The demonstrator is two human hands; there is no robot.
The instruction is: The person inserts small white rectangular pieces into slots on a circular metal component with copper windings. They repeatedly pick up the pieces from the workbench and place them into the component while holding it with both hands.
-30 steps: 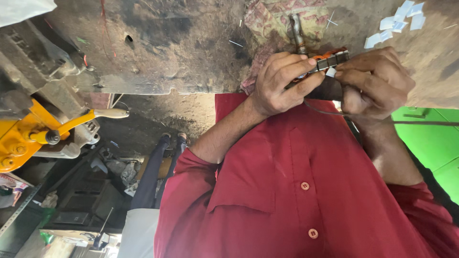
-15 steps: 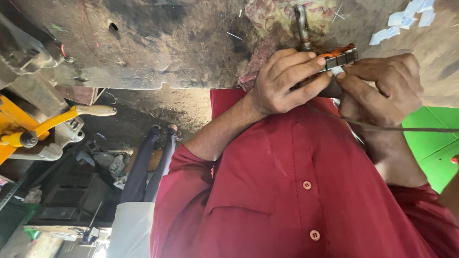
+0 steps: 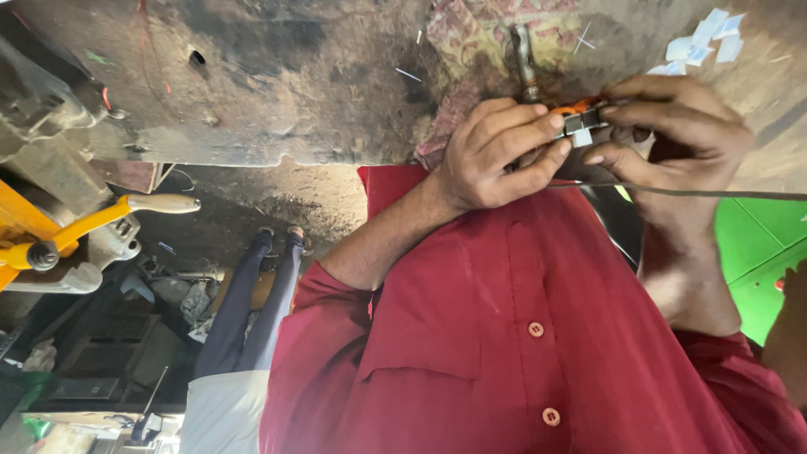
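Orange-grey small part [image 3: 580,118] pinched between left hand [image 3: 496,155], right hand [image 3: 672,126]

Rough, stained bench surface [image 3: 277,92]; matt red cloth shirt [image 3: 521,336]; glossy yellow-painted metal vise [image 3: 34,240].

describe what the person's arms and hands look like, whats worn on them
The left hand and right hand are bare: no gloves, and no ring or watch shows. The forearms are uncovered, with the dark red cloth shirt sleeves pushed up to about the elbows.
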